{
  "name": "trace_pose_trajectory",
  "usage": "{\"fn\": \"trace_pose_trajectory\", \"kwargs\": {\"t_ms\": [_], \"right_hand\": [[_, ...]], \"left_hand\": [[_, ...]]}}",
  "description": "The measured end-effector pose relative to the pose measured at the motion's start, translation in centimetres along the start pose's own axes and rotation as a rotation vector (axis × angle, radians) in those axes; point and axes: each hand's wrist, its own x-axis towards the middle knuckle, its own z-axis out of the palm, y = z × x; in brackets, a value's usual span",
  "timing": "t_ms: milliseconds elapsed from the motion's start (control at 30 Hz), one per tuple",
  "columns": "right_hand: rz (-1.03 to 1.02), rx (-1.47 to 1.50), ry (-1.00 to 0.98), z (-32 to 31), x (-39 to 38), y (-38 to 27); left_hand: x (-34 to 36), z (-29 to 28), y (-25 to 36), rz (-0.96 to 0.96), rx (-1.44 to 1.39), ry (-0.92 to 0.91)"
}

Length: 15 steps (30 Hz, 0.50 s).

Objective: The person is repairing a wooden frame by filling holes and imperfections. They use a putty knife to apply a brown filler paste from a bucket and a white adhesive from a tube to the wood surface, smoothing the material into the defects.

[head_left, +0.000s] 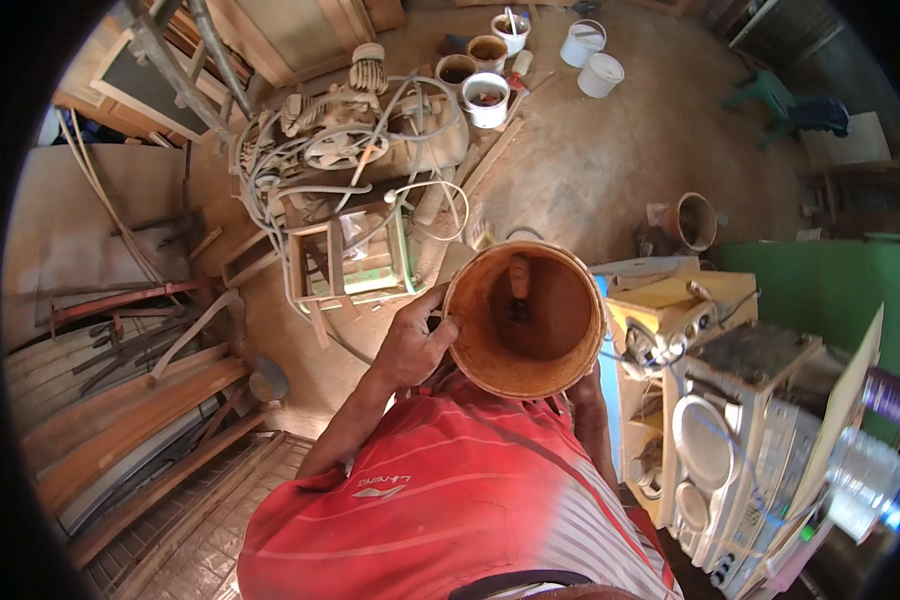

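A brown-stained round bucket (478, 322) is held up in front of my red shirt, its mouth facing me. Reddish-brown liquid covers its bottom. A brush (519, 280) with a wooden handle leans inside against the far wall, its lower end dark. My left hand (417, 342) is closed on the bucket's left rim, the thumb on the near side. On the other side my right forearm (589, 405) runs up behind the bucket, which hides my right hand and its fingers.
An old air compressor (345, 130) with tangled hoses stands ahead on the left. Several white buckets (486, 100) stand beyond it. Wooden boards (140, 400) lie at the left. Close on my right are a dusty speaker cabinet (705, 440) and a plastic bottle (865, 480).
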Motion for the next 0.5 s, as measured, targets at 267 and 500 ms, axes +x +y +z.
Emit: {"fn": "trace_pose_trajectory", "kwargs": {"t_ms": [267,500], "right_hand": [[0.096,0.599,-0.043,-4.3,16.2,-4.9],[-0.075,0.452,-0.154,-8.6,31.7,-15.0]], "left_hand": [[21.5,-0.7,1.7,0.01,-0.032,-0.061],[36.8,-3.4,11.2,0.074,-0.023,-0.043]]}}
